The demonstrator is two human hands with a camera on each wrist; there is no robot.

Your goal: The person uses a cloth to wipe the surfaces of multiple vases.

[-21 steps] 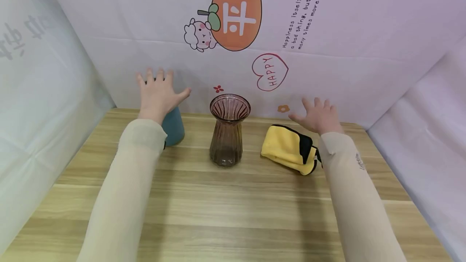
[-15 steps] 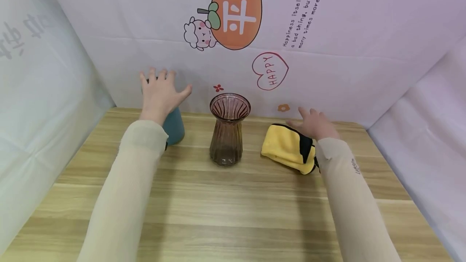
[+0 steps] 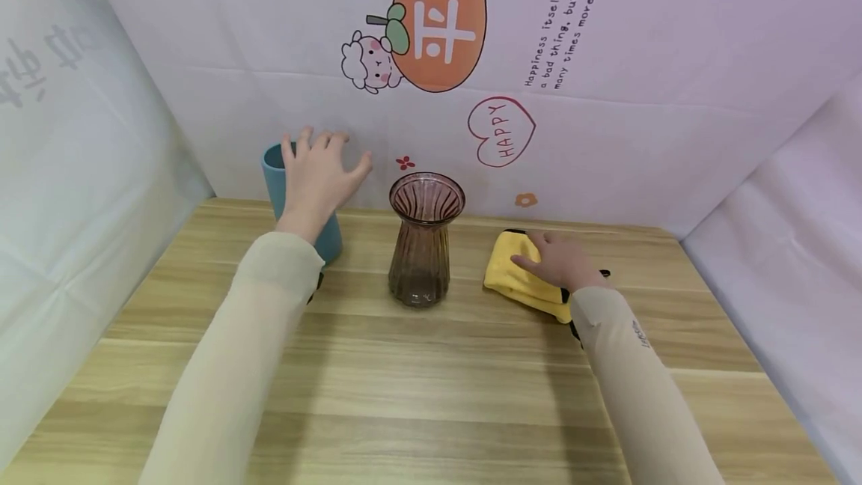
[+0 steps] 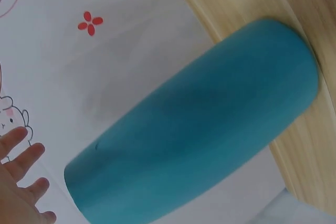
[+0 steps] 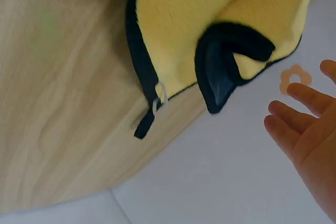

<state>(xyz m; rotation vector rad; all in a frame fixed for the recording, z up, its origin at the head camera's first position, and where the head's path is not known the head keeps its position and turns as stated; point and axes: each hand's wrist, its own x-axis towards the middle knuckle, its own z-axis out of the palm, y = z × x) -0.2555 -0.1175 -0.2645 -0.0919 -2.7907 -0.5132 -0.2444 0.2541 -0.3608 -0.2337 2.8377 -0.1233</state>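
Observation:
Beside and in front of a tall blue vase-like container [image 3: 276, 185], my left hand [image 3: 319, 174] is raised with its fingers spread. In the left wrist view the fingers [image 4: 23, 163] stand apart from the upright blue container [image 4: 194, 124]. Over a folded yellow cloth with black edging [image 3: 505, 268], my right hand [image 3: 555, 260] hovers with relaxed fingers. The right wrist view shows its fingers [image 5: 294, 121] outstretched, with a gap between them and the yellow cloth [image 5: 173, 30]. Neither hand holds anything.
Between the hands, a purple ribbed glass vase [image 3: 420, 253] stands upright on the wooden table [image 3: 417, 395]. A white printed backdrop [image 3: 269, 36] rises behind the table, with white sheets [image 3: 60, 260] at both sides.
My left hand has shifted right, uncovering part of the blue container's rim. My right hand has come down and leftward over the yellow cloth. The glass vase has stayed put.

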